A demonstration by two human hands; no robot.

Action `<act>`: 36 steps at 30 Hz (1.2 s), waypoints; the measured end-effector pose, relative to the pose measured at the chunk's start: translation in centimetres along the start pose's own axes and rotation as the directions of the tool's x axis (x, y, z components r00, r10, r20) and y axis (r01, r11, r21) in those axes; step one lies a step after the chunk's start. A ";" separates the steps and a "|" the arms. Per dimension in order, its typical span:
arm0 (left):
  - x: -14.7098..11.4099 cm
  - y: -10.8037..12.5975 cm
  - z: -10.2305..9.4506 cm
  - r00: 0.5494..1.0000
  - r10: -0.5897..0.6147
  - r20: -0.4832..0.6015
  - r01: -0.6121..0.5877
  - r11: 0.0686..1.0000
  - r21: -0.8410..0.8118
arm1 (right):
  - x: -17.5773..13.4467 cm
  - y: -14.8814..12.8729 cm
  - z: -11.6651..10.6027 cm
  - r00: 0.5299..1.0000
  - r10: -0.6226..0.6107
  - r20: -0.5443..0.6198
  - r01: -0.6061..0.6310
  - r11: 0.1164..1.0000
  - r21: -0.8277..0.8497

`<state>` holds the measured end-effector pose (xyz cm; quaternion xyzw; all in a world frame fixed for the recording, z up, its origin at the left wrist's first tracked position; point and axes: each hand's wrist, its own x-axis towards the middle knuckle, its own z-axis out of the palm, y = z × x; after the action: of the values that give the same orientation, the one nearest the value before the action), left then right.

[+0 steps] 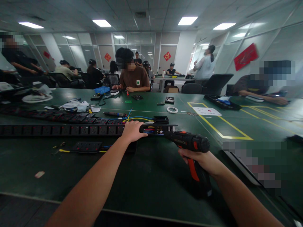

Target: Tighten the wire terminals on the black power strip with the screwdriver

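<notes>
My right hand [197, 156] is wrapped round the grip of a black and orange cordless drill [189, 141]. Its nose points left, at the open end of a long black power strip [90, 130] lying across the green table. My left hand [133, 131] grips the strip near that end, thumb on the near side and fingers over the top. Coloured wires [149, 129] show inside the opening between my left hand and the drill. Whether the drill's tip touches anything there cannot be made out.
Behind the strip lie socket modules [80, 118], a screwdriver-like tool [115, 114] and a roll of white tape [172, 109]. A socket block [87, 147] with yellow wire sits in front. Across the green table [151, 189] a person [134, 75] works; a notebook-like device [241, 167] lies right.
</notes>
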<state>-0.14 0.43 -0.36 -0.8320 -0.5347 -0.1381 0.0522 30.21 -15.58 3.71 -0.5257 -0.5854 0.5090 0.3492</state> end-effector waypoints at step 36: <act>-0.1 0.2 -0.2 1.000 -0.008 0.011 0.008 1.000 -0.002 | 0.4 1.1 -0.4 0.999 -0.024 -0.021 0.025 0.999 0.037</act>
<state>-0.06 0.26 -0.16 -0.8307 -0.5382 -0.1341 0.0480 30.80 -15.20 2.68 -0.5172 -0.5784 0.5101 0.3712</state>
